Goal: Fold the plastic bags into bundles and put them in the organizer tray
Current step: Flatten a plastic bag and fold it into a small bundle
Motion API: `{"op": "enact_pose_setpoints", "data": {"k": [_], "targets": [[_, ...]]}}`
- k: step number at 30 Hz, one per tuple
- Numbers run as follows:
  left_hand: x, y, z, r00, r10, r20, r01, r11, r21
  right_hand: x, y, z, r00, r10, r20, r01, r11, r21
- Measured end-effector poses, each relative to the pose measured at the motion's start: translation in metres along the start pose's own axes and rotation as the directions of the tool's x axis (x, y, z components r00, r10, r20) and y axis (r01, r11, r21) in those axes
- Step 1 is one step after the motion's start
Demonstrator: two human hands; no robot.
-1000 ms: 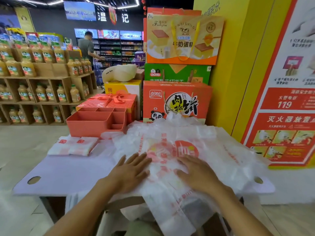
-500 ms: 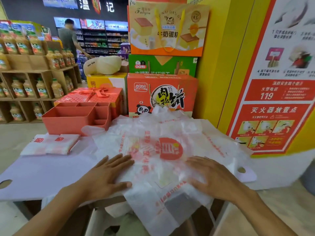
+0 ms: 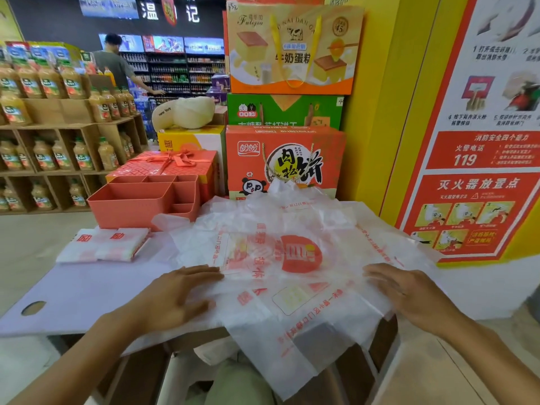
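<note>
A white translucent plastic bag (image 3: 292, 258) with red print lies spread flat on a pile of similar bags, its lower end hanging over the near table edge. My left hand (image 3: 175, 296) presses flat on the bag's left edge, fingers straight. My right hand (image 3: 409, 290) lies flat on its right edge. Two folded bag bundles (image 3: 105, 244) sit side by side on the table at the left. The salmon-coloured organizer tray (image 3: 131, 203), with several compartments, stands behind them and holds nothing that I can see.
The pale lilac table (image 3: 87, 287) has a round hole near its left corner. Stacked gift boxes (image 3: 283, 159) rise right behind the bags. Drink shelves (image 3: 58, 141) stand at the left, a yellow wall with a fire-safety poster (image 3: 482, 185) at the right. A person stands far back.
Both hands have slid apart across the bag, the left one leftwards and the right one rightwards, flattening it. The camera view has shifted a little.
</note>
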State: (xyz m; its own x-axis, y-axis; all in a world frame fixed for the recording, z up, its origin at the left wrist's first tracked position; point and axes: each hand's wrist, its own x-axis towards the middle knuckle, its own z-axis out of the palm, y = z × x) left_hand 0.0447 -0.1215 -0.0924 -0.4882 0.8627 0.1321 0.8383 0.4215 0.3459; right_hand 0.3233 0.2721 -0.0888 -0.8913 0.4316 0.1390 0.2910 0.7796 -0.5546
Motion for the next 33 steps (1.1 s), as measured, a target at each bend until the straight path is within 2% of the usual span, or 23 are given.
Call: {"op": "enact_pose_setpoints", "data": {"k": [5, 8, 12, 15, 17, 20, 23, 24, 26, 28, 29, 31, 33], "targets": [[0.004, -0.005, -0.015, 0.988, -0.148, -0.052, 0.13, 0.959, -0.252, 0.011, -0.001, -0.014, 0.991, 0.119, -0.063, -0.099, 0.959, 0.266], [0.01, -0.006, -0.026, 0.972, -0.184, -0.147, 0.127, 0.934, -0.334, 0.017, -0.001, -0.022, 0.974, 0.189, -0.127, -0.114, 0.887, 0.447], [0.02, -0.014, -0.027, 0.945, -0.219, -0.244, 0.127, 0.93, -0.346, 0.019, -0.001, -0.025, 0.95, 0.222, -0.221, -0.12, 0.909, 0.4], [0.028, -0.016, -0.02, 0.915, -0.298, -0.271, 0.198, 0.919, -0.341, 0.02, 0.008, -0.03, 0.918, 0.26, -0.3, -0.174, 0.942, 0.285], [0.032, -0.02, -0.014, 0.898, -0.325, -0.297, 0.253, 0.933, -0.258, 0.019, 0.018, -0.033, 0.908, 0.279, -0.314, -0.219, 0.952, 0.215], [0.033, -0.027, -0.005, 0.873, -0.352, -0.336, 0.34, 0.935, -0.098, 0.016, 0.031, -0.038, 0.878, 0.304, -0.37, -0.252, 0.95, 0.182], [0.03, -0.022, 0.001, 0.85, -0.393, -0.35, 0.385, 0.918, -0.097, 0.014, 0.034, -0.035, 0.867, 0.306, -0.393, -0.27, 0.952, 0.147], [0.029, -0.019, 0.004, 0.846, -0.395, -0.359, 0.39, 0.917, -0.089, 0.013, 0.032, -0.033, 0.865, 0.292, -0.409, -0.285, 0.955, 0.078], [0.029, -0.015, 0.011, 0.842, -0.325, -0.431, 0.381, 0.923, 0.049, 0.012, 0.025, -0.024, 0.864, 0.224, -0.45, -0.323, 0.933, -0.156], [0.03, -0.012, 0.017, 0.86, -0.205, -0.468, 0.312, 0.936, 0.165, 0.012, 0.012, -0.009, 0.888, 0.033, -0.459, -0.239, 0.884, -0.401], [0.031, -0.008, 0.017, 0.891, -0.15, -0.429, 0.236, 0.959, 0.156, 0.011, 0.002, 0.0, 0.904, -0.067, -0.422, -0.162, 0.861, -0.482], [0.034, 0.002, 0.018, 0.958, -0.071, -0.276, 0.094, 0.993, 0.071, 0.01, -0.021, 0.021, 0.95, -0.167, -0.263, 0.011, 0.861, -0.508], [0.037, 0.01, 0.024, 0.994, -0.01, -0.11, 0.02, 0.996, 0.092, 0.011, -0.039, 0.041, 0.984, -0.165, -0.07, 0.121, 0.899, -0.42]]}}
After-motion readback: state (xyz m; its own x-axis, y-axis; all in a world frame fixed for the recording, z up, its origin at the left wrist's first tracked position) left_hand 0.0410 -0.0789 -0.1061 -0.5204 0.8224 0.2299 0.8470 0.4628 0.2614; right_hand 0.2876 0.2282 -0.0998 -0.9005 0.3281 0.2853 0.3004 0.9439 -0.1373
